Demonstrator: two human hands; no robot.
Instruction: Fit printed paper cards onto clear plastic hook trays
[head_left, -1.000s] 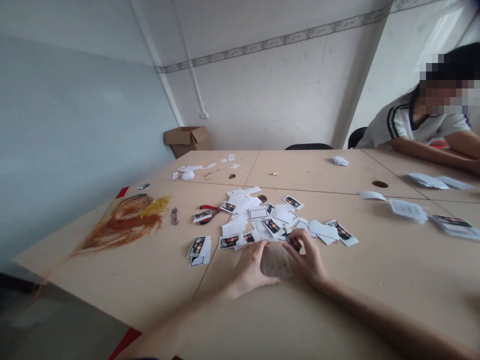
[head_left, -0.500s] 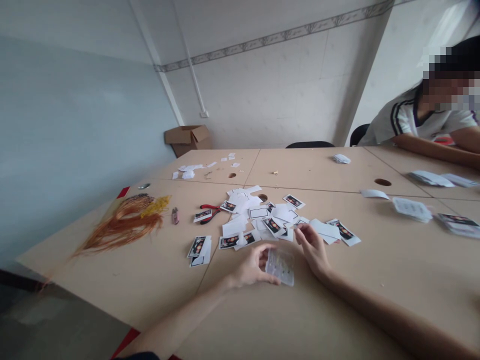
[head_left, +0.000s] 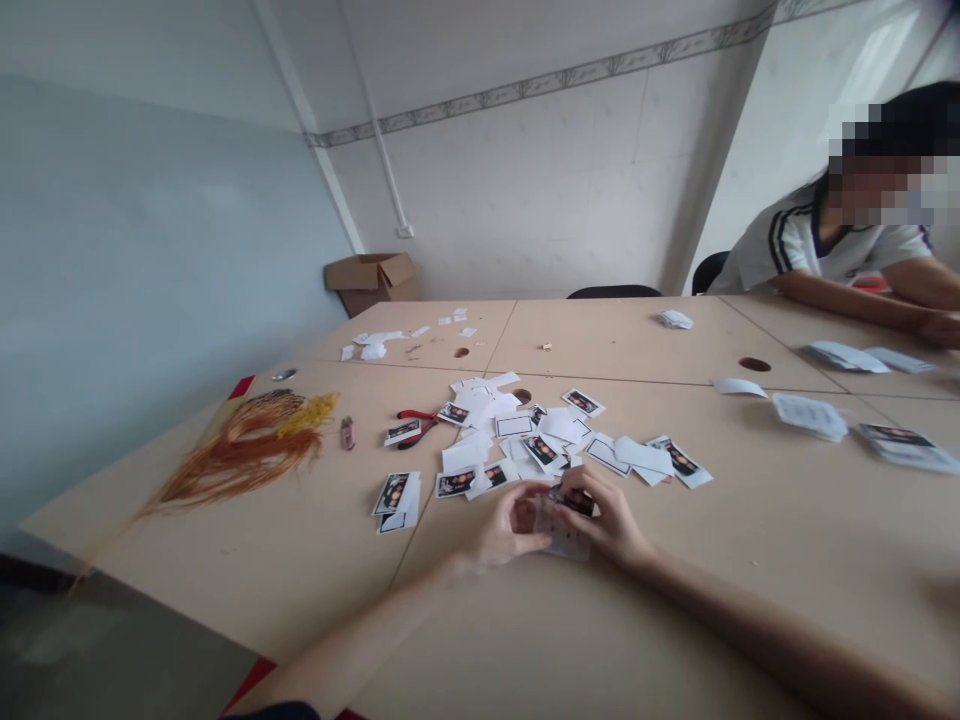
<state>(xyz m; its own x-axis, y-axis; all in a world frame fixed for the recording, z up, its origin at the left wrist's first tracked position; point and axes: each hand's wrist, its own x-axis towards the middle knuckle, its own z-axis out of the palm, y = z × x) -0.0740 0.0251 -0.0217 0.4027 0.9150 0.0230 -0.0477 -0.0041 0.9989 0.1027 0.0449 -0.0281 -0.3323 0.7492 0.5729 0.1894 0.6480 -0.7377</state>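
Note:
My left hand (head_left: 507,528) grips a small clear plastic box (head_left: 568,544) by its left side, just above the near part of the table. My right hand (head_left: 613,520) is closed on a dark printed card (head_left: 579,501), pinching it against the far end of the box. Whether the card lies on the box or partly inside it, I cannot tell. Small dark specks show through the plastic. Just beyond my hands spreads a loose heap of white and printed cards (head_left: 544,452). A pair of red-handled pliers (head_left: 421,428) lies at its left.
Orange cords (head_left: 247,445) and a yellow bundle (head_left: 310,414) lie at the left, near a pink-handled cutter (head_left: 347,433). More plastic boxes (head_left: 810,415) sit at the right. Across the table another person (head_left: 810,245) leans on it. A cardboard box (head_left: 370,280) stands behind.
My right hand has moved left from the card heap to the plastic box, and a dark printed card now shows in its fingers. My left hand still holds the box.

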